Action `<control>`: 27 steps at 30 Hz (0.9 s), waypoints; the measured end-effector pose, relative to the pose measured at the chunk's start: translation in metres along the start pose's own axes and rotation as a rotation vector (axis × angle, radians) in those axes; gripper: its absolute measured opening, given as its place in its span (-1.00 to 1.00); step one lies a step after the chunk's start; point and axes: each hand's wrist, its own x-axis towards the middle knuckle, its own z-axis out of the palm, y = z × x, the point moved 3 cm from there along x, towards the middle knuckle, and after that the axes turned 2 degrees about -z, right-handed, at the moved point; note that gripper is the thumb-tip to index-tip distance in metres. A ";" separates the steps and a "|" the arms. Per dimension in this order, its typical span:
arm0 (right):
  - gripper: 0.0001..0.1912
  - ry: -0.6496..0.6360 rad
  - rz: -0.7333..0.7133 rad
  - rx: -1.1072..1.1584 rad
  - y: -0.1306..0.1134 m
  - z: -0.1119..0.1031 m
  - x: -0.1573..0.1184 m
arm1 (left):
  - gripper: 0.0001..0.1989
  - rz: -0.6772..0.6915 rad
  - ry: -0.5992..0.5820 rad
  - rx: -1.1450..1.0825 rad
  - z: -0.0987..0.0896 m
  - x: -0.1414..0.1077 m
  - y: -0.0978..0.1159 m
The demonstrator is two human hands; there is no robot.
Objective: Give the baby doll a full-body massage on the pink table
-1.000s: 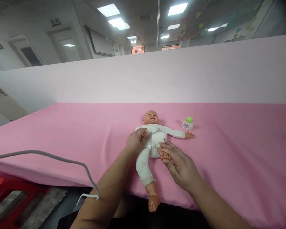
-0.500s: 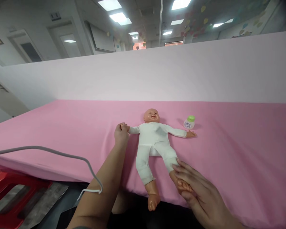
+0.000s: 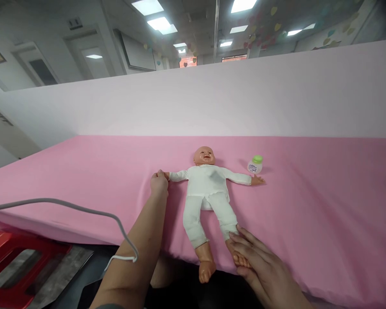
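A baby doll [image 3: 207,179] in a white top and trousers lies on its back, head away from me, arms spread. Closed around the doll's hand on the left side is my left hand [image 3: 158,183], which stretches that arm straight out. My right hand [image 3: 264,262] holds the doll's foot and lower leg on the right side, fingers along the outer leg and thumb near the toes. The doll's other foot [image 3: 207,269] hangs free over the front edge.
A pink sheet [image 3: 309,193] covers the padded surface. Beyond the doll's right-side hand stands a small clear bottle [image 3: 255,165] with a green cap. A grey cable [image 3: 61,204] crosses over my left forearm. A red stool [image 3: 16,262] is at lower left; a white wall [image 3: 193,103] runs behind.
My left hand has moved slightly left and down, drawing the doll's arm outward. My right hand and the doll's held leg have shifted a little left and toward me.
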 end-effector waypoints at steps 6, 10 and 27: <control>-0.56 0.072 0.051 0.042 0.003 -0.021 0.021 | -0.72 0.119 -0.043 -0.001 0.006 -0.032 0.029; -0.57 0.128 0.027 0.054 0.008 -0.029 0.046 | -0.70 0.324 -0.148 0.157 0.017 -0.061 0.047; -0.63 0.169 0.057 0.040 0.018 -0.014 0.091 | -0.61 0.777 -0.562 0.560 0.044 -0.099 0.056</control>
